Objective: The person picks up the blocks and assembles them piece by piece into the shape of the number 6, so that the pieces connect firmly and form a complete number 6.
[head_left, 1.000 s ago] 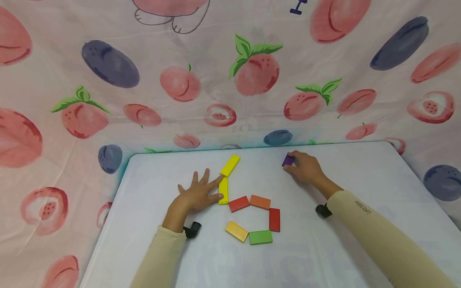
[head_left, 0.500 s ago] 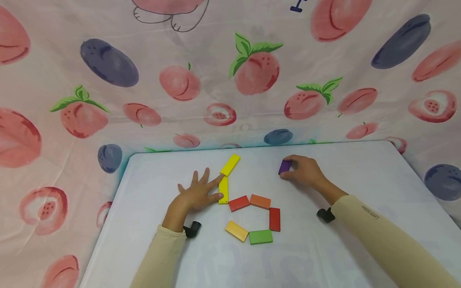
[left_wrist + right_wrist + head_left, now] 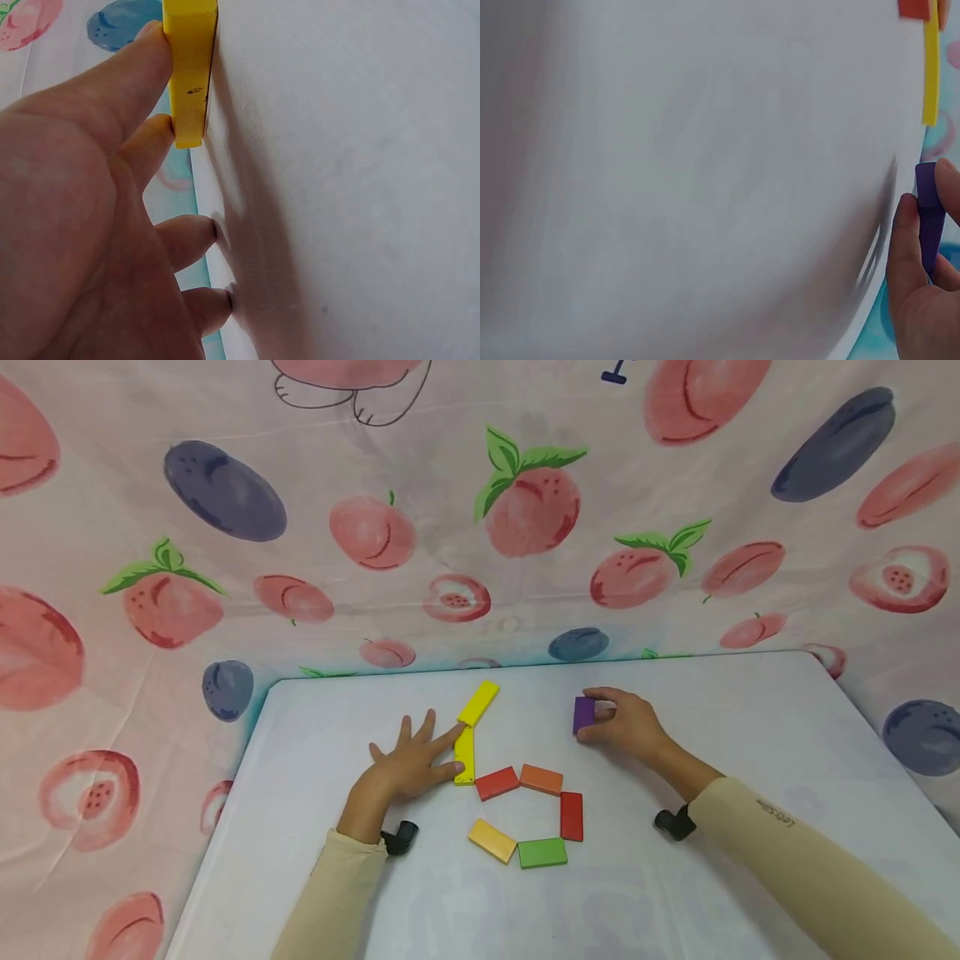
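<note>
My right hand (image 3: 628,724) pinches a purple block (image 3: 584,716) between thumb and fingers at the back right of the table. In the right wrist view the purple block (image 3: 930,217) appears narrow side on, apart from the white surface. My left hand (image 3: 408,764) lies spread beside a yellow block (image 3: 465,758), its thumb and index finger touching it. The left wrist view shows the thumb and another fingertip against the yellow block (image 3: 189,75), the other fingertips on the table. A second yellow block (image 3: 478,703) slants away from the first one's far end.
Below the yellow pair, a ring-like row holds a red block (image 3: 497,784), an orange block (image 3: 542,779), a second red block (image 3: 572,817), a green block (image 3: 543,853) and a yellow-orange block (image 3: 492,841). A fruit-patterned cloth (image 3: 510,635) hangs behind the white table (image 3: 720,693).
My right hand has carried the purple block a little to the left and nearer, and the block shows more of its face. The left hand and the other blocks have stayed put.
</note>
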The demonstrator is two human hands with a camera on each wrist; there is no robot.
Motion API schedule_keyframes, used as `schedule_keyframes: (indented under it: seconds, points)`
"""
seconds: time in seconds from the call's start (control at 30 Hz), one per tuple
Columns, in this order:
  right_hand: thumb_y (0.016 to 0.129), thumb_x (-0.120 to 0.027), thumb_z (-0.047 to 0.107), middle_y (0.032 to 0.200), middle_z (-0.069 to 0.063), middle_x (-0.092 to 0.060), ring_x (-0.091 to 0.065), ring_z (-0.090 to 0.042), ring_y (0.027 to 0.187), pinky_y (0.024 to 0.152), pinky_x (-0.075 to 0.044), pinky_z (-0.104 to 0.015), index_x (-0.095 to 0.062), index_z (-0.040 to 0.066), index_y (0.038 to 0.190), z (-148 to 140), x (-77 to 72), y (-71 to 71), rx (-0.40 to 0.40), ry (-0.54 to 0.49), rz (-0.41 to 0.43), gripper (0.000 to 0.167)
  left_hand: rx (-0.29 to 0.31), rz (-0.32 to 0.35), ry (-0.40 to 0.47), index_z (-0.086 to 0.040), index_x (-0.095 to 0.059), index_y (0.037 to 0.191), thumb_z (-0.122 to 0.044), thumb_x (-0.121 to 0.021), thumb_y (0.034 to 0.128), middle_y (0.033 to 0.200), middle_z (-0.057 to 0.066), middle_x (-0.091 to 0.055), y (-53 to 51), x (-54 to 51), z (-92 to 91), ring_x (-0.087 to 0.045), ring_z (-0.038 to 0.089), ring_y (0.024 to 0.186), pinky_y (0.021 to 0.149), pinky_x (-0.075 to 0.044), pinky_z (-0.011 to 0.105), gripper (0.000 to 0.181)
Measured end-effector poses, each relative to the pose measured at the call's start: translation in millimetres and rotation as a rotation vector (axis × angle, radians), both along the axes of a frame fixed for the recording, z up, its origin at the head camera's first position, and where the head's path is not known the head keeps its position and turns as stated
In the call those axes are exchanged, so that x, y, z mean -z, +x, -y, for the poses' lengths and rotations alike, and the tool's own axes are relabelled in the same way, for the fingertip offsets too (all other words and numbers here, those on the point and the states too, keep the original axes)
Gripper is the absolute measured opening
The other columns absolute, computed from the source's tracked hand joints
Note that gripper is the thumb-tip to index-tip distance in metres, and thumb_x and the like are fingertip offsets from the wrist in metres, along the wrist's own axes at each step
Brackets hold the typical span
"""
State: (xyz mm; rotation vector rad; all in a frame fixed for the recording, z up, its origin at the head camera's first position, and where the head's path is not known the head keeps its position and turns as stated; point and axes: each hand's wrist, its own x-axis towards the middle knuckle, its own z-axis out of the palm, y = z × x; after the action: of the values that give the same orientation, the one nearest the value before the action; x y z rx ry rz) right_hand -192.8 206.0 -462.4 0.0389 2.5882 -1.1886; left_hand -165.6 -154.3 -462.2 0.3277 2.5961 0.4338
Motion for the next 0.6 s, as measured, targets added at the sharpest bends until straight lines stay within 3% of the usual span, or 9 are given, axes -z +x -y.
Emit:
schedule_keyframes:
  seconds: [0.27,0.6]
  points:
    - [0.082,-0.086,0.014,0.144,-0.02,-0.056,-0.053,-0.039,0.132,0.104,-0.053,-0.05,-0.052,0.02,0.145,11,1.2,4.7,-0.014,-0.164,0.099,0.072,0.0,0.004,-0.001,-0.048,-0.026,0.159,-0.06,-0.058,0.0966,0.174,0.009,-0.003,0.2,-1.4,-0.6,0.008,0.048,0.157,0.104,0.001,0.089,0.071]
    - [0.08,-0.086,0.015,0.141,-0.017,-0.053,-0.05,-0.036,0.129,0.095,-0.058,-0.04,-0.054,0.024,0.14,32,-4.9,15.4,-0.033,-0.294,0.16,0.069,0.001,0.007,0.0,-0.048,-0.025,0.159,-0.06,-0.058,0.0967,0.174,0.009,-0.003,-0.1,-2.4,-0.8,0.008,0.048,0.157,0.104,0.002,0.09,0.071]
